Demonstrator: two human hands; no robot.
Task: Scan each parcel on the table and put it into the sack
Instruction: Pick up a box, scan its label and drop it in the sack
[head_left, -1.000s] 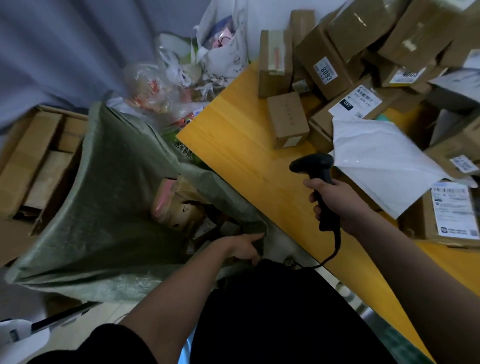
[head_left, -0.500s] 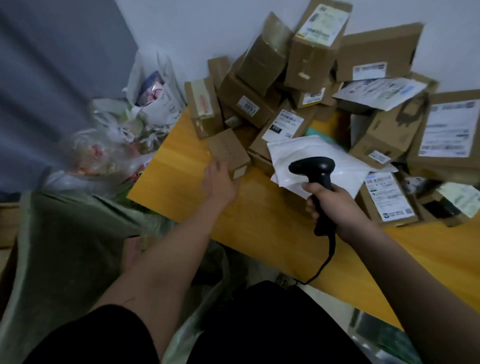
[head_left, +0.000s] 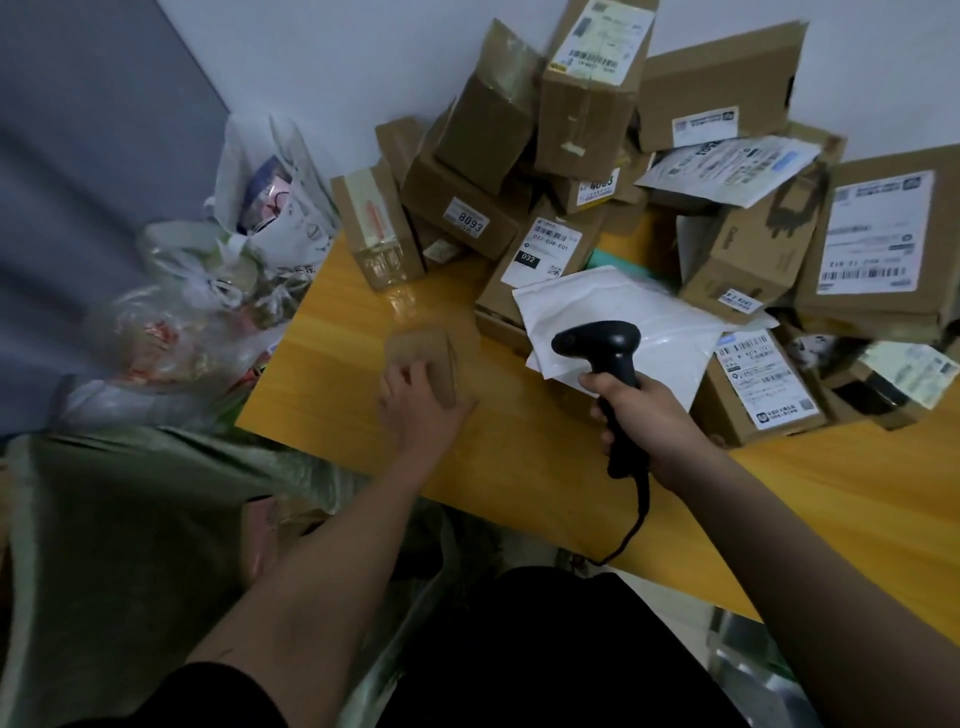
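My left hand (head_left: 415, 400) has its fingers curled round a small brown parcel (head_left: 423, 361) on the counter (head_left: 519, 467), apart from the heap; my right hand (head_left: 641, 415) is clamped on the scanner (head_left: 605, 348). No label faces me, so I judge this one unscanned. The sack (head_left: 130, 519) at lower left holds something pinkish, while a large pile of parcels (head_left: 649, 182) remains.

dim indoor light | glare on table (head_left: 405, 301) | small box (head_left: 431, 358) motion-blurred | wide-angle bending at edges
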